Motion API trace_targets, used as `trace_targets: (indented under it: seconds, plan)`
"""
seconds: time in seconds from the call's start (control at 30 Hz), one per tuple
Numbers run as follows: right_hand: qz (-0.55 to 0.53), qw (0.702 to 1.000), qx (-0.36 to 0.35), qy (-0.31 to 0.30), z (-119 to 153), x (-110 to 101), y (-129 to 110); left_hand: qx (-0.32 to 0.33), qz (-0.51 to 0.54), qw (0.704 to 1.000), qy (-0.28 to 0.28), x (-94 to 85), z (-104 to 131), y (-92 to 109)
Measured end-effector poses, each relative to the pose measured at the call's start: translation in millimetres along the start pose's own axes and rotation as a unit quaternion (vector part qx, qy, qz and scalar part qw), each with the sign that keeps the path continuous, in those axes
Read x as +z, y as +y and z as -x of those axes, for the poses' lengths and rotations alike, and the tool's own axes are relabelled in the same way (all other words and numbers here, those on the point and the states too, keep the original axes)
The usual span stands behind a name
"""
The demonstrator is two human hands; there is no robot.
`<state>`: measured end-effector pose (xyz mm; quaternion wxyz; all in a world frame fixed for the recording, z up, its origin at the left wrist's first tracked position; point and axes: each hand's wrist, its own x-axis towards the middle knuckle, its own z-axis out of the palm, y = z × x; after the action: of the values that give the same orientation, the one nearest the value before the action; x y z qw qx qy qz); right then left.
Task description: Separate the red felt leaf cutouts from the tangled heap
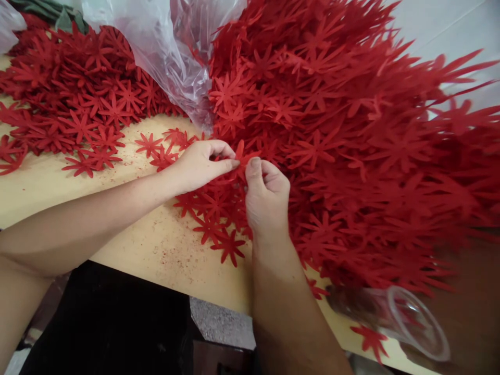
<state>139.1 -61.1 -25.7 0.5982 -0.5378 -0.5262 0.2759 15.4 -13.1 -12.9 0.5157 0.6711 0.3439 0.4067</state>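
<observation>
Both hands meet near the middle of the view over a red fabric flower piece (pixel 241 152) with narrow petals. My left hand (pixel 201 162) pinches its left side between thumb and fingers. From the right, my right hand (pixel 267 194) grips the same piece with the thumb pressed on the curled fingers. Whether a second piece lies between the fingertips cannot be made out. Under the hands lie several loose red flower pieces (pixel 228 246). Just right of my right hand rises a large heap of the same red flowers (pixel 336 156).
Another pile of red flower pieces (pixel 78 99) covers the table's left back. A clear plastic bag (pixel 164 47) stands between the piles. A clear plastic cup (pixel 417 323) lies on its side at the right front edge of the pale tabletop (pixel 156 250). Green leaves (pixel 47 13) show behind.
</observation>
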Motion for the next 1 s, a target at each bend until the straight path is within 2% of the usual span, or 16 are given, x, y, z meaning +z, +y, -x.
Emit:
trace_targets:
  seconds: [0.1, 0.2, 0.3, 0.57, 0.7, 0.87, 1.0]
  plan:
    - [-0.044, 0.999, 0.021, -0.021, 0, -2, 3, -0.018, 0.015, 0.998, 0.065, -5.7, -4, 0]
    - [-0.082, 0.996, 0.023, -0.01, -2, -6, 6, -0.047, 0.032, 0.99, 0.127, -16.7, -10, -2]
    - [-0.113, 0.993, 0.025, 0.006, -6, -9, 9, -0.062, 0.033, 0.986, 0.154, -25.3, -15, -5]
    - [-0.135, 0.987, 0.088, 0.007, -9, -7, 13, -0.062, 0.002, 0.988, 0.14, -18.5, -15, -5]
    - [-0.114, 0.991, 0.07, 0.02, -10, -10, 18, -0.082, 0.019, 0.987, 0.138, -17.7, -14, -4]
    - [-0.042, 0.997, 0.042, 0.041, -11, -14, 20, -0.116, 0.092, 0.982, 0.115, -15.7, -11, -1]
    - [0.007, 0.999, 0.037, 0.03, -7, -11, 15, -0.098, 0.129, 0.985, 0.059, -9.9, -4, 5]
